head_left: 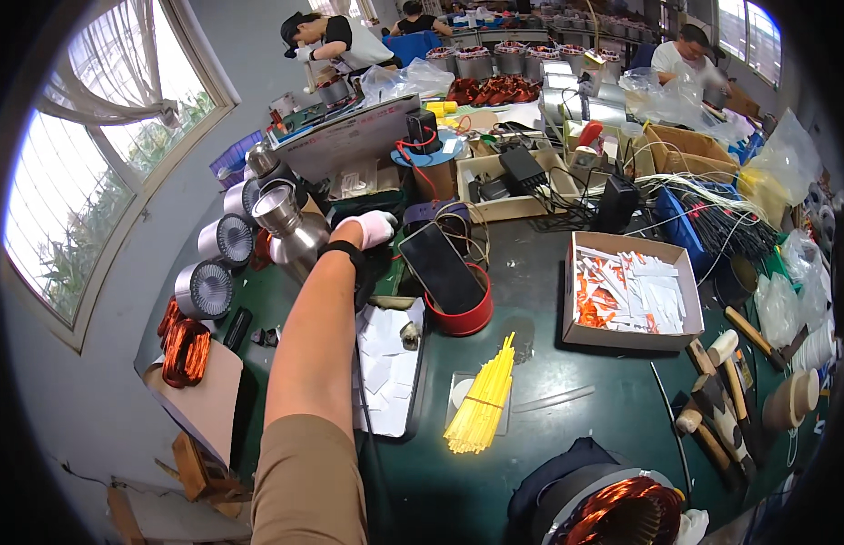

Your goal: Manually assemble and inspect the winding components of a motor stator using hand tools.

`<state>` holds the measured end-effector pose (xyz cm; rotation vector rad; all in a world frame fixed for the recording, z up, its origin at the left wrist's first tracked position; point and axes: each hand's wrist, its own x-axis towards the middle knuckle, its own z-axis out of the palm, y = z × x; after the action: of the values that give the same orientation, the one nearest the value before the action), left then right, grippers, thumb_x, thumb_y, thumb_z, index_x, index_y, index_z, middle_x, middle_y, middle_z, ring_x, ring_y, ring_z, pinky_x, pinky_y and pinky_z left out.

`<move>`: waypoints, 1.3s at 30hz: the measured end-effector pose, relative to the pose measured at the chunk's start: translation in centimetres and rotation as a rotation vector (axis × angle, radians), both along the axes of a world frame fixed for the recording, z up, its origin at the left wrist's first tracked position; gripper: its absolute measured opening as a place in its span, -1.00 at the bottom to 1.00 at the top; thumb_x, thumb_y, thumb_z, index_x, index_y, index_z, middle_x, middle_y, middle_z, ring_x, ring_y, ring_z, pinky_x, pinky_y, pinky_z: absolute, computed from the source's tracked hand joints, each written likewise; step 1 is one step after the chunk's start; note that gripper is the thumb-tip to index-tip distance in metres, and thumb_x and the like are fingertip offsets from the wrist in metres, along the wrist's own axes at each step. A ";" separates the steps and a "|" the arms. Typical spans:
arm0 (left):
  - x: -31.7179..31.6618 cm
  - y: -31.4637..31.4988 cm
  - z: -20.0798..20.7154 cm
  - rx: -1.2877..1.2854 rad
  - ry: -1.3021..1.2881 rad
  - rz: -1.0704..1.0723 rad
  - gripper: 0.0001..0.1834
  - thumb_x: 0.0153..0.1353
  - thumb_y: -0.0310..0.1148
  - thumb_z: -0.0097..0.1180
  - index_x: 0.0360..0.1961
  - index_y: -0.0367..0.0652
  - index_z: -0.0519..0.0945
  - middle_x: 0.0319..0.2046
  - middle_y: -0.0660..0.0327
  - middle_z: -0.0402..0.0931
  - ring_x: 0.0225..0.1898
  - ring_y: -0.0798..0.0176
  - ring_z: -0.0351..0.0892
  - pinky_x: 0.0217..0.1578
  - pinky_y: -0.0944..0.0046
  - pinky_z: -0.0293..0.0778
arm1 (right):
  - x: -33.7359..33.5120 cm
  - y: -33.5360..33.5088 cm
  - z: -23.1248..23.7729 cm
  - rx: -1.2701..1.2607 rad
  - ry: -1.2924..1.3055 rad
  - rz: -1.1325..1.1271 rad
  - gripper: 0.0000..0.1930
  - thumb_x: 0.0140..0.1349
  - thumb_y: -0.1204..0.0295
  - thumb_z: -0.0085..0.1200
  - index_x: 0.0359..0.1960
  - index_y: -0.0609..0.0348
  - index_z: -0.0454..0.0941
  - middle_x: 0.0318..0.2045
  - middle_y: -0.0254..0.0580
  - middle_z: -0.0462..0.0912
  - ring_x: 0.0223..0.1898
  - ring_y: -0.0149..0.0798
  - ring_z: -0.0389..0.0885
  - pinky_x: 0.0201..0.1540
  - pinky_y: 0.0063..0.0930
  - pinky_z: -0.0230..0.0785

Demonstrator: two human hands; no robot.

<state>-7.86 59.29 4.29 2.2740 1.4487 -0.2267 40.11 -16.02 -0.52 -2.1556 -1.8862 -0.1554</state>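
Note:
My left arm, in a brown sleeve with a black wristband, reaches forward across the table. At its end my left hand (375,229), in a white and pink glove, is beside a steel flask (293,232) and dark items. Its fingers are mostly hidden, so I cannot tell whether they hold anything. Just to the right, a black phone (443,271) leans in a round red holder (467,320). Below the hand lies a tray (416,400) of white paper pieces (385,363). My right hand does not show; a small white patch by the near copper-wound stator (626,516) is unclear.
Yellow sticks (481,400) lie bundled mid-table. A cardboard box (626,338) of white and orange strips stands to the right, near several hammers (712,404). Metal cylinders (204,289) and copper coils (186,354) line the left edge. Other people work farther back.

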 end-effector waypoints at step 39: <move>2.4 0.7 0.2 0.100 0.327 0.254 -0.05 0.14 -0.46 0.15 0.62 -0.06 0.18 0.47 -0.11 0.38 0.46 -0.14 0.41 0.37 -0.01 0.45 | -0.8 0.8 1.1 -0.012 0.000 -0.015 -0.84 0.27 0.48 0.23 -0.14 0.20 0.61 -0.22 0.07 0.61 -0.12 0.20 0.57 0.01 0.07 0.42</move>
<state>-5.41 59.99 4.48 2.1733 1.9359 -0.4745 39.27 -15.23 0.56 -2.1784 -1.8758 -0.1470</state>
